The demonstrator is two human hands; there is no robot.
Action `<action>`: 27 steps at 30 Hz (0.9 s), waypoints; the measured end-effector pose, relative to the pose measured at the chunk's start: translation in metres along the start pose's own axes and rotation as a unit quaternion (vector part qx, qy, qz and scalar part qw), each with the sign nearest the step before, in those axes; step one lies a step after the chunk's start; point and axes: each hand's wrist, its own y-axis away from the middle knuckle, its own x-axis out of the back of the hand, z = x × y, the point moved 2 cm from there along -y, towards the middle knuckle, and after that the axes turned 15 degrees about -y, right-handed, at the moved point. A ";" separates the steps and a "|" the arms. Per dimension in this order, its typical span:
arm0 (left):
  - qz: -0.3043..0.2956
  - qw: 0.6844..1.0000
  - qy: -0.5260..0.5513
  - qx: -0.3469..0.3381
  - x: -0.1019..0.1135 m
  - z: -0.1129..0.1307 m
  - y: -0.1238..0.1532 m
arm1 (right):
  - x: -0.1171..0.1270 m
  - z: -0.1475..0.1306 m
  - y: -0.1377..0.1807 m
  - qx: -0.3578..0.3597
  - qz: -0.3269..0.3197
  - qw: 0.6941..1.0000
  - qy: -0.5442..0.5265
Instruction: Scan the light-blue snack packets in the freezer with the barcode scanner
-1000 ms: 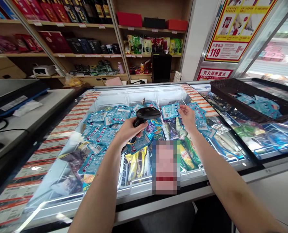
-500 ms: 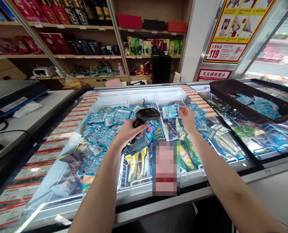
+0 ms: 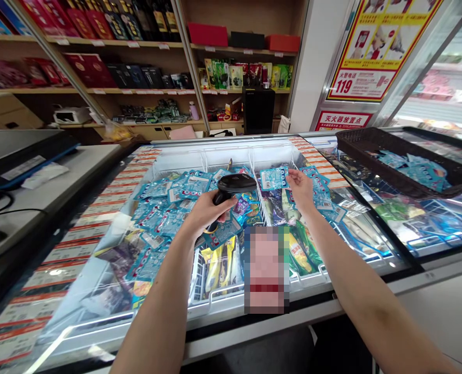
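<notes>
A black handheld barcode scanner (image 3: 236, 183) is gripped by its handle in my left hand (image 3: 211, 209), its head pointing right. My right hand (image 3: 300, 188) pinches the right end of a blue-and-white packet (image 3: 273, 178), held up over the freezer's glass top with its printed label toward me. The scanner head and the packet are close together but apart. Many similar blue packets (image 3: 172, 221) lie spread to the left of my left hand, and more blue packets (image 3: 320, 189) sit behind and right of my right hand.
A dark woven basket (image 3: 400, 179) with blue packets stands at the right. A pixelated rectangle (image 3: 267, 270) covers the freezer's front middle. Yellow-wrapped ice creams (image 3: 220, 266) show in a wire basket. Stocked shelves (image 3: 137, 91) line the back; a grey counter (image 3: 94, 161) is at left.
Hardly anything differs. Both hands, the scanner and the packet keep nearly the same position.
</notes>
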 end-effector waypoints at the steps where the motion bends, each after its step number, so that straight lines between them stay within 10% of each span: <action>1: 0.009 1.000 0.006 0.004 0.000 0.000 0.000 | 0.000 0.000 0.000 0.003 0.001 1.000 0.001; 13: 0.144 0.986 0.078 0.028 0.010 -0.017 -0.008 | 0.042 -0.035 -0.014 0.103 0.087 0.959 0.249; 20: 0.195 0.973 0.119 0.019 0.016 -0.019 -0.007 | 0.060 -0.029 -0.016 0.038 0.136 0.928 0.346; 27: 0.212 0.969 0.127 0.020 0.019 -0.023 -0.008 | 0.035 -0.024 -0.001 0.013 -0.074 0.885 0.459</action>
